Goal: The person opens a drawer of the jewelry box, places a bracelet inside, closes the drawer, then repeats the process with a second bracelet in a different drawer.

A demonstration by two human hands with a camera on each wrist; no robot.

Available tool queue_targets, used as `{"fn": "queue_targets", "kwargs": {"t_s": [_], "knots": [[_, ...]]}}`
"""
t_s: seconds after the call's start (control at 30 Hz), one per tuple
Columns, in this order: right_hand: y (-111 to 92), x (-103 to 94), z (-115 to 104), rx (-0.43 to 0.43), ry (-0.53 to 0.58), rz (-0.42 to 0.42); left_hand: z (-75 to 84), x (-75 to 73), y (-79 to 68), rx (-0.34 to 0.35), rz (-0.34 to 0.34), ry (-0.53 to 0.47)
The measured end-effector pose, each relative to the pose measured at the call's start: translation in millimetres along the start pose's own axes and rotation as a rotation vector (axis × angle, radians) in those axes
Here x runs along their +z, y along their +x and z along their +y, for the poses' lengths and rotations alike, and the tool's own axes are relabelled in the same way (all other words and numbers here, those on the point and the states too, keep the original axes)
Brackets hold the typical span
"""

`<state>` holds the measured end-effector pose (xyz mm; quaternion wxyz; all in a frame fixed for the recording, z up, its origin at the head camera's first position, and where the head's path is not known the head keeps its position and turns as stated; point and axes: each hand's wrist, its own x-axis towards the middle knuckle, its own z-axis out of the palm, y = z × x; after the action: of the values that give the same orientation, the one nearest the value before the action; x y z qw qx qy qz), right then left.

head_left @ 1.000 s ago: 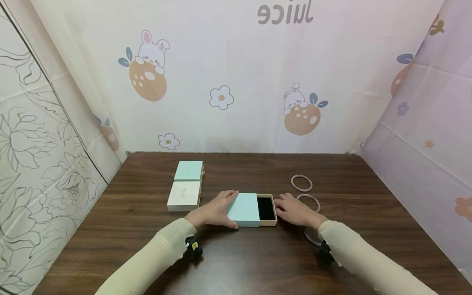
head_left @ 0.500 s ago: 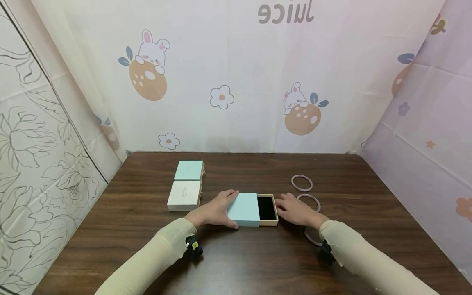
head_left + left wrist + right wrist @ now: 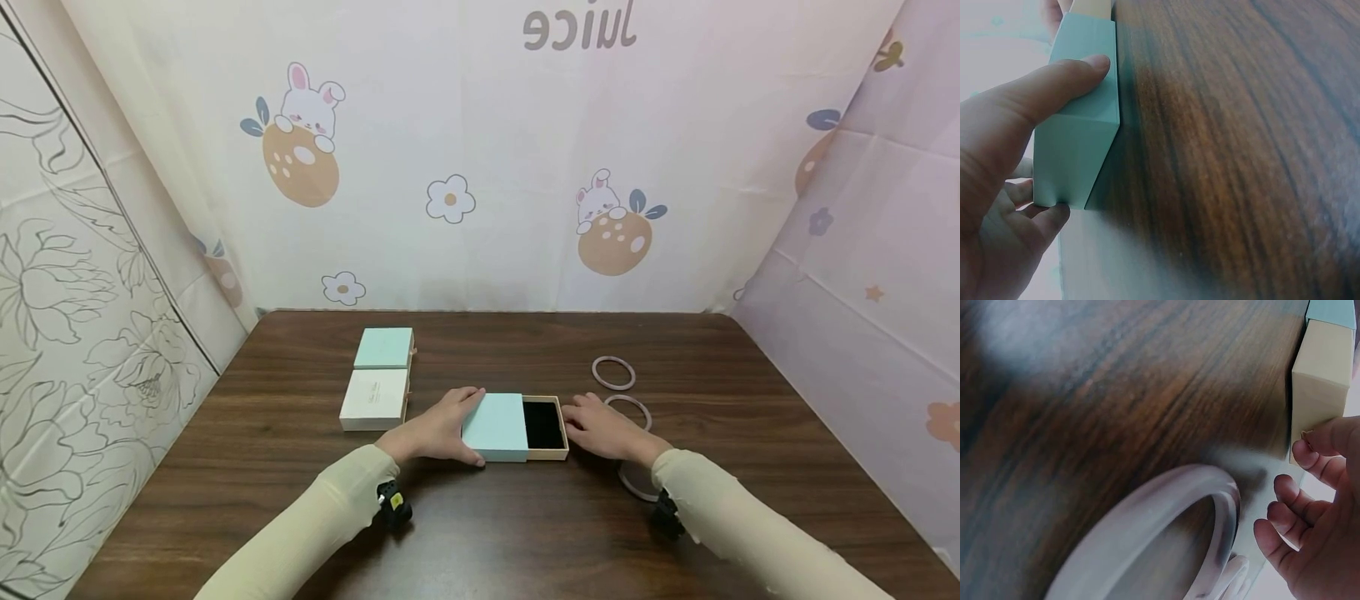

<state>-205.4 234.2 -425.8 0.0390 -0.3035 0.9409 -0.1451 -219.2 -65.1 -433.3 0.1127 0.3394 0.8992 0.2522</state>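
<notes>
A mint-green jewelry box (image 3: 497, 423) lies on the table with its tan drawer (image 3: 547, 455) partly slid out to the right, showing black lining (image 3: 542, 423). My left hand (image 3: 435, 427) grips the sleeve, thumb along the front side and fingers on the far side and end, as the left wrist view of the mint sleeve (image 3: 1075, 153) shows. At the drawer's outer end, my right hand (image 3: 603, 432) pinches a small pull tab (image 3: 1305, 434) between thumb and index finger. Its other fingers are loosely curled beside the drawer end (image 3: 1319, 381).
Left of the hands sit a mint box (image 3: 384, 347) and a cream box (image 3: 373, 400), end to end. Three pale bangles lie at the right: a far bangle (image 3: 613, 387), a middle bangle (image 3: 628, 397) and a near bangle (image 3: 633, 493), the latter two partly behind the right arm.
The drawer has slid slightly farther right out of the sleeve, and my right hand has moved right with it. My left hand and the sleeve have stayed in place.
</notes>
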Motion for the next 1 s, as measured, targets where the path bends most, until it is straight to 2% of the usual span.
{"fn": "queue_targets", "kwargs": {"t_s": [0.8,1.0], "knots": [[-0.8,-0.3,4.2,0.009,-0.013,-0.011,-1.6,1.1,-0.6,-0.021,-0.005,-0.009],[-0.7,-0.7,5.4,0.009,-0.019,-0.004,-1.8,0.0,0.6,-0.002,0.006,0.007]]}}
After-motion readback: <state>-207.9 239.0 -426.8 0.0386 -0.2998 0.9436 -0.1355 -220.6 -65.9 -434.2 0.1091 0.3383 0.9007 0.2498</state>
